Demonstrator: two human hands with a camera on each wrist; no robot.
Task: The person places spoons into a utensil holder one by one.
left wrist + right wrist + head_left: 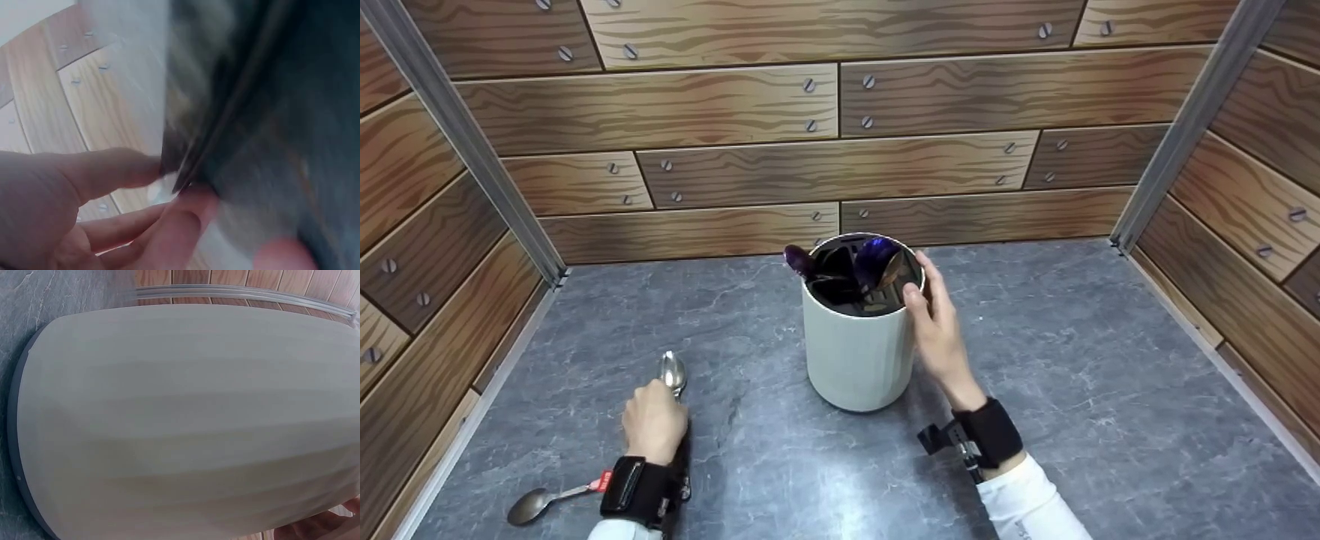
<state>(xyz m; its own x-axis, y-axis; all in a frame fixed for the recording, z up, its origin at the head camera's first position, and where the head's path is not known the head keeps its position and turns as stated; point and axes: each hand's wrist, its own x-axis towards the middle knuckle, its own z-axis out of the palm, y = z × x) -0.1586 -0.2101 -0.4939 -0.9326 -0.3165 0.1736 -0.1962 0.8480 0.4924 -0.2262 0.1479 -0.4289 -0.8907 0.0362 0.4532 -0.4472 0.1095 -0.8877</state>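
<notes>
A white ribbed utensil holder stands upright in the middle of the grey stone-look table, and it fills the right wrist view. Several dark purple spoons stick out of its top. My right hand grips the holder's right side, thumb on the rim. My left hand rests on the table at the lower left, curled round the handle of a silver spoon whose bowl points away from me. The left wrist view is blurred; my fingers pinch something thin and dark.
A second silver spoon with a red tag lies on the table by my left wrist. Wood-pattern panels with metal corner strips wall in the table at the back and on both sides.
</notes>
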